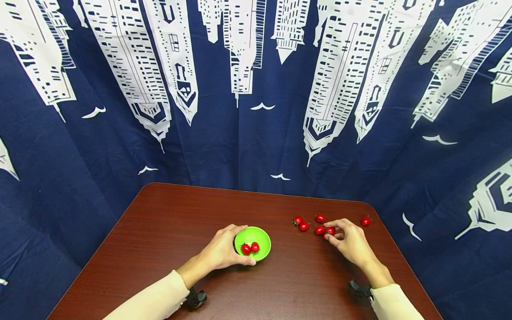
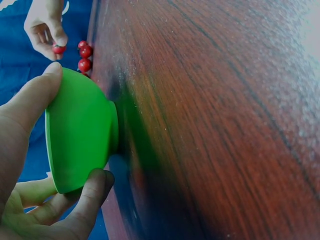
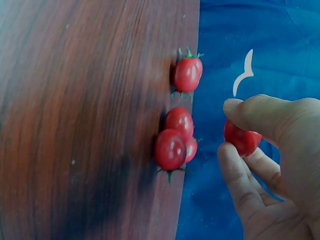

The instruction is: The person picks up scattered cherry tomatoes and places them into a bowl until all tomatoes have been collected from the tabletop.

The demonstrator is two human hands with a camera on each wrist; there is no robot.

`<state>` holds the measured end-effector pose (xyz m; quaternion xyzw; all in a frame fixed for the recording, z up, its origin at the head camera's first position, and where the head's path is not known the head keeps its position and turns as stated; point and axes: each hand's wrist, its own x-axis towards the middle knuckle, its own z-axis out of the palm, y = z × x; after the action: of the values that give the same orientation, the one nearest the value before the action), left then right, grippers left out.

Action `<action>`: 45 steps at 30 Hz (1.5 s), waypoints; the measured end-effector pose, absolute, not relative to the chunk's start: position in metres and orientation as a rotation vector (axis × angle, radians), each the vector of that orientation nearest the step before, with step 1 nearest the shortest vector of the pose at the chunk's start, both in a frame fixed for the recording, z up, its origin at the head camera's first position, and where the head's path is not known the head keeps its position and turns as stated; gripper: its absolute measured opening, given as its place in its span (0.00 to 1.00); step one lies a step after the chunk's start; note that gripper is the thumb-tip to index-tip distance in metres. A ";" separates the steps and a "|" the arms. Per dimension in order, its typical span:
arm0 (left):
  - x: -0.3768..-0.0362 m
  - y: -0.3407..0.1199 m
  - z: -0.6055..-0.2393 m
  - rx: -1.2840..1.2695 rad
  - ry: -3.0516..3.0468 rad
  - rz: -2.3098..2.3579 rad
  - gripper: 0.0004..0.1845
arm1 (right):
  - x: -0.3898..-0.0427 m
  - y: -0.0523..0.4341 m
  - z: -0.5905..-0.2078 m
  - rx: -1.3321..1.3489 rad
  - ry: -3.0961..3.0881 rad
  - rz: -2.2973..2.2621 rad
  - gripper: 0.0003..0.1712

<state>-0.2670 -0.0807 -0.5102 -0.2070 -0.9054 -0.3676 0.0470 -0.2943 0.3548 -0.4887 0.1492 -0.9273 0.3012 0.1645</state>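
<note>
My left hand (image 1: pixel 221 252) grips a small bright green bowl (image 1: pixel 262 236) by its side, thumb and fingers spread around the rim. Two cherry tomatoes, one of them here (image 1: pixel 246 249), lie inside it. In the left wrist view the bowl (image 2: pixel 77 132) stands just off the brown table or right at its surface. Over to the right, my right hand (image 1: pixel 353 243) pinches a red cherry tomato (image 3: pixel 242 138) between thumb and fingertips, raised above the table. Several more tomatoes lie close by, among them one (image 1: pixel 319 230) beside the fingertips and one (image 1: pixel 320 218) behind.
A pair of tomatoes (image 1: pixel 304 226) rests between the bowl and my right hand. One lone tomato (image 1: pixel 366 221) lies near the right edge of the brown table (image 1: pixel 180 213). Beyond the back edge hangs a dark blue cloth (image 1: pixel 256 142) printed with white buildings.
</note>
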 end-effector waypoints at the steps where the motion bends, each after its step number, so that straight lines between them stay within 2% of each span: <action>1: -0.267 -0.081 -0.510 -0.633 -2.761 -1.121 0.59 | -0.294 0.353 -0.488 0.436 -2.634 0.859 0.19; 45: -0.266 -0.081 -0.511 -0.635 -2.757 -1.139 0.59 | -0.283 0.265 -0.466 0.808 -2.538 0.912 0.21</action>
<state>-0.2664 -0.0813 -0.5111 -0.2081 -0.9031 -0.3729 0.0457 -0.2834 0.2648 -0.4661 0.2830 -0.8896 0.3195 0.1624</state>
